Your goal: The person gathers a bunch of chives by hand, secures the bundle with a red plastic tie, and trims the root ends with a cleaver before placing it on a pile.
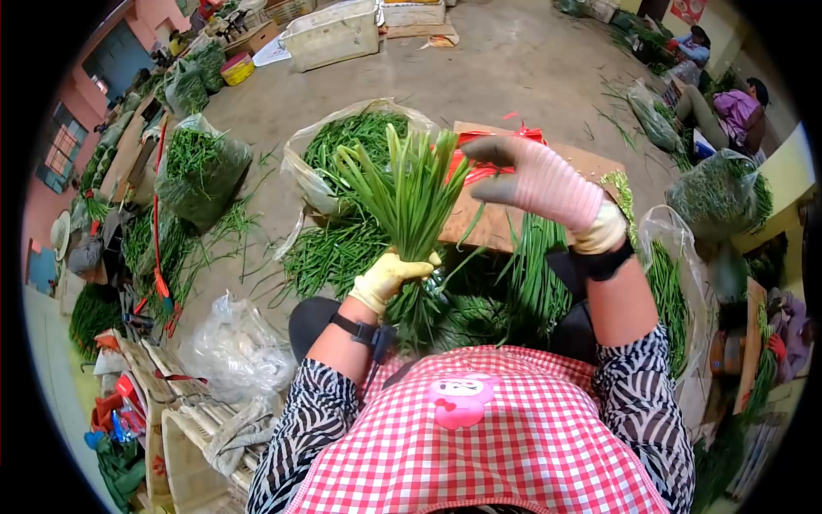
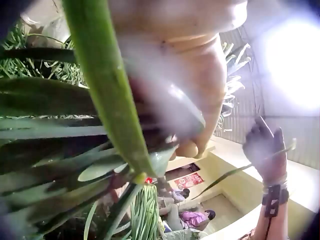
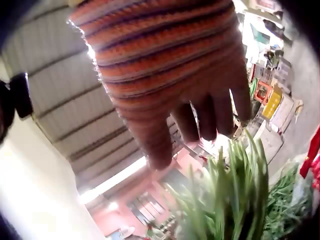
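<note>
At near centre, the left hand (image 1: pixel 382 279) curls round the green bunch (image 1: pixel 411 199); support stems firmly without crushing. Right hand (image 1: pixel 548 183): fingers extended, thumb apart, nothing visibly held.

Red-and-white checked apron (image 1: pixel 514 428), pink cartoon patch (image 1: pixel 462 401)

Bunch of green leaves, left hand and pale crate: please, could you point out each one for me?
Bunch of green leaves (image 1: pixel 411 197): head view, middle of the leaves above the hand.
Left hand (image 1: pixel 381 279): head view, middle of the yellow glove.
Pale crate (image 1: pixel 338 46): head view, its long near side.
</note>
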Motion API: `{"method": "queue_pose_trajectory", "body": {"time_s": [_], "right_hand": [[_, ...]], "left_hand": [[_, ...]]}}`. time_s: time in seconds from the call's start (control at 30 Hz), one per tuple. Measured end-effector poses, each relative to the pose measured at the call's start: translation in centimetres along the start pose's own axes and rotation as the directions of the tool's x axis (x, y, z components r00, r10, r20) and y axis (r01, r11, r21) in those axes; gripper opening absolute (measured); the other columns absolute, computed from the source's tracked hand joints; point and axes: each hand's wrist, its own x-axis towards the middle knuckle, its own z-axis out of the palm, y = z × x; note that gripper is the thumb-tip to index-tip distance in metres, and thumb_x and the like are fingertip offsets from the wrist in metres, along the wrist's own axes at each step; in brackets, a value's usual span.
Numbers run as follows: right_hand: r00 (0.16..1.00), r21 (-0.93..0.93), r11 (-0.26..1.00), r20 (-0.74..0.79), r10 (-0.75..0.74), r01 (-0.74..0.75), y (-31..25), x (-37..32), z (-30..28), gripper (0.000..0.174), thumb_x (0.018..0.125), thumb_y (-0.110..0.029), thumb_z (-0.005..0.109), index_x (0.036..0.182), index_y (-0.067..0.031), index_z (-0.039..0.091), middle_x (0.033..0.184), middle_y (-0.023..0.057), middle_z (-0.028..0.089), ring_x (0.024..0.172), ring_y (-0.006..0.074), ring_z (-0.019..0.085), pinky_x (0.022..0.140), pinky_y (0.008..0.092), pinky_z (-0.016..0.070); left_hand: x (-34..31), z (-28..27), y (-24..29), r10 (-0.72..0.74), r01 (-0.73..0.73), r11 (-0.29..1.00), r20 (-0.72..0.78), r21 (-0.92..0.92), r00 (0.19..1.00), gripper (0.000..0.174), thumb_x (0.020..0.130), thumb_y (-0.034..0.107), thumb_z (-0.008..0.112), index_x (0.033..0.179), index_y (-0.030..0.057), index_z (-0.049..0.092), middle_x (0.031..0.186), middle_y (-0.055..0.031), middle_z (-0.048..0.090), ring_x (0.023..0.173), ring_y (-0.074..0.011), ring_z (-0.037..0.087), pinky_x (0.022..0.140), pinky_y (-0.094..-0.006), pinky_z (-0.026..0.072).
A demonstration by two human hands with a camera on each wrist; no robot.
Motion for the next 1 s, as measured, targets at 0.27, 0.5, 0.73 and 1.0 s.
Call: {"method": "queue_pose_trajectory", "body": {"time_s": [0.27,0.5,0.73,1.0], "right_hand": [[0.968,-0.169,0.966,-0.190,0.161,-0.194,3.4,4.4,2.4,0.029,0.090,-0.027,0.076,0.107,-0.0035,0.076,0.101,0.0180,0.075,0.089,0.0322,0.071,0.087,0.0383,0.0555],[0.980,-0.096,0.982,-0.100,-0.174,0.164,1.0,1.7,-0.2,0.024,0.087,-0.020,0.074,0.107,-0.0074,0.077,0.120,0.0153,0.074,0.103,0.0361,0.071,0.094,0.0420,0.0559],[0.964,-0.605,0.793,-0.246,-0.102,-0.070,1.9,3.3,5.9,0.047,0.080,-0.039,0.080,0.116,-0.0099,0.076,0.149,0.0187,0.055,0.141,0.0379,0.048,0.121,0.0576,0.0284],[0.970,-0.179,0.974,-0.222,0.098,-0.140,5.7,3.8,6.9,0.035,0.084,-0.037,0.078,0.101,-0.0066,0.080,0.130,0.0193,0.067,0.125,0.0322,0.060,0.112,0.0456,0.0410]], "left_hand": [[-0.1,0.7,0.0,-0.055,0.052,0.997,0.035,0.059,0.998,0.027,0.083,0.011,0.079,0.109,0.0047,0.074,0.096,-0.0004,0.072,0.079,-0.0109,0.063,0.071,-0.0266,0.0480],[0.2,-0.2,-0.7,0.011,-0.011,1.000,0.003,0.014,1.000,0.026,0.086,0.007,0.078,0.111,0.0006,0.073,0.099,-0.0039,0.073,0.081,-0.0126,0.064,0.073,-0.0282,0.0512],[0.7,1.3,-0.6,0.048,-0.048,0.999,-0.072,-0.001,0.996,0.027,0.085,0.007,0.079,0.111,0.0019,0.074,0.097,-0.0020,0.074,0.081,-0.0121,0.064,0.073,-0.0274,0.0510],[0.3,0.7,-0.2,-0.013,0.010,1.000,0.085,0.029,0.996,0.023,0.087,0.011,0.076,0.108,0.0036,0.073,0.096,-0.0001,0.071,0.084,-0.0116,0.064,0.077,-0.0276,0.0500]]}}
